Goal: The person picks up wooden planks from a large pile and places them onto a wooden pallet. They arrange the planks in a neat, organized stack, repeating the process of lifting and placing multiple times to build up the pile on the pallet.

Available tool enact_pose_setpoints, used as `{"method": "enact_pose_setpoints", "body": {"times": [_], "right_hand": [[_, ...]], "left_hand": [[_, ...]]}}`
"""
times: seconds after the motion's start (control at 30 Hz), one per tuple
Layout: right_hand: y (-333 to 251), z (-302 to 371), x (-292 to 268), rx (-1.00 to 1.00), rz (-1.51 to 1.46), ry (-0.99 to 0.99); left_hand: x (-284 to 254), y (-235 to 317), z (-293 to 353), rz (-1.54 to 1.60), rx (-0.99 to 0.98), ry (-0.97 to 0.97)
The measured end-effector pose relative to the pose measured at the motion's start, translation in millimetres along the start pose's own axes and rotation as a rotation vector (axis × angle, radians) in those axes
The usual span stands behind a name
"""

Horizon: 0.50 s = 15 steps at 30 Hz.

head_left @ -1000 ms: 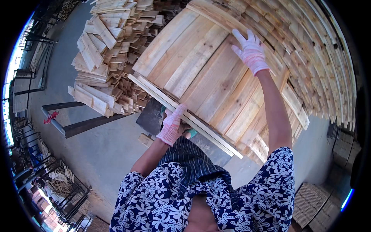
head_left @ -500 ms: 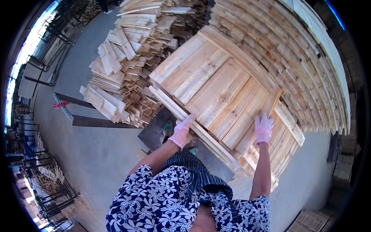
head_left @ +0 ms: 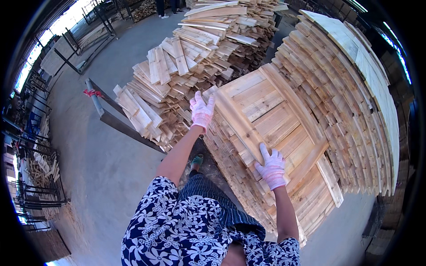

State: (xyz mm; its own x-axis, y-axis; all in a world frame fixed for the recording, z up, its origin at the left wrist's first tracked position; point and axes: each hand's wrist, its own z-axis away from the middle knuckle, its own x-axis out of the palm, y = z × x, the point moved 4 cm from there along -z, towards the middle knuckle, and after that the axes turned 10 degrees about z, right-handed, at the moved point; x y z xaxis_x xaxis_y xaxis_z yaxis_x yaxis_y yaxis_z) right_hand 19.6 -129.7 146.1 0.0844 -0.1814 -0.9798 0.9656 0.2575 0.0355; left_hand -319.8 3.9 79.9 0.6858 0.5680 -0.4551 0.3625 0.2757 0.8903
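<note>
Both my hands wear pink and white gloves. My left hand [head_left: 202,111] is at the far left corner of a stack of wooden panels, fingers spread, beside the end of a long board [head_left: 239,126]. That board lies along the near edge of the top slats [head_left: 276,116]. My right hand [head_left: 271,167] rests with its fingers apart on the board's middle stretch. To the right of this hand, a crosswise board [head_left: 307,165] lies over the slats. A second long board [head_left: 295,104] runs along the far edge.
A tall stack of wooden panels [head_left: 328,106] rises at the far right. Loose short boards [head_left: 179,57] are heaped at the far left, by a dark metal frame [head_left: 126,128] with a red tie [head_left: 92,92]. Legs of other people [head_left: 166,8] show at the top.
My left hand has gone from the near edge to the far left corner. My right hand has left the crosswise board. A long board now lies over the slats' near ends.
</note>
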Motion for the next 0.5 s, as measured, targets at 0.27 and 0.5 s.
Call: {"method": "enact_pose_setpoints", "body": {"times": [0.27, 0.5], "right_hand": [[-3.4, -24.7, 9.2, -0.04, -0.014, 0.063], [7.7, -28.9, 14.6, -0.02, -0.008, 0.082]], "left_hand": [[34.3, -44.1, -68.4, -0.122, 0.372, -0.263], [33.6, -19.4, -69.5, 0.072, -0.008, -0.333]]}}
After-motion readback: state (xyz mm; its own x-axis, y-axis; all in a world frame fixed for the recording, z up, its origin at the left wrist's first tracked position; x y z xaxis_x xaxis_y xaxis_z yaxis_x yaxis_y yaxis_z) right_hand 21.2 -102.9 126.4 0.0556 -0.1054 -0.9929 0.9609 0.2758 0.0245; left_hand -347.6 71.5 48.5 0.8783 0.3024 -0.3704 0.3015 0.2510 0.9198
